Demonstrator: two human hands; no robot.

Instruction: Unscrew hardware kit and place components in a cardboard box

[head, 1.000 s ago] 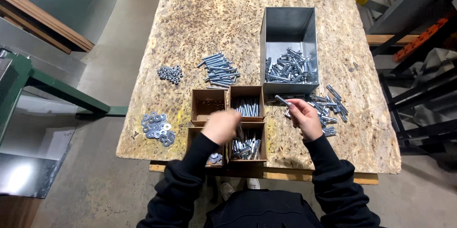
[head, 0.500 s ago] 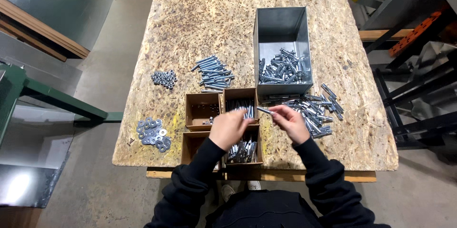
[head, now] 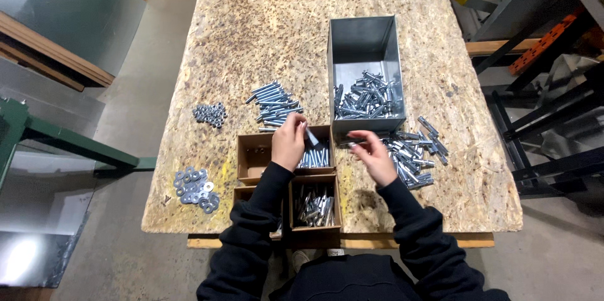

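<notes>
Silver bolt (head: 311, 136) pinched in left hand (head: 288, 142); right hand (head: 375, 157) empty.

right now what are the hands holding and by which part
The left hand pinches a bolt by one end, over the cardboard box of bolts. The right hand looks empty, fingers spread beside the loose bolts.

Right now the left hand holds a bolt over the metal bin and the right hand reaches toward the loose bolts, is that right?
Not quite. The head view shows the left hand holding the bolt over a cardboard box, not the metal bin. The right hand does reach toward the loose bolts.
</notes>
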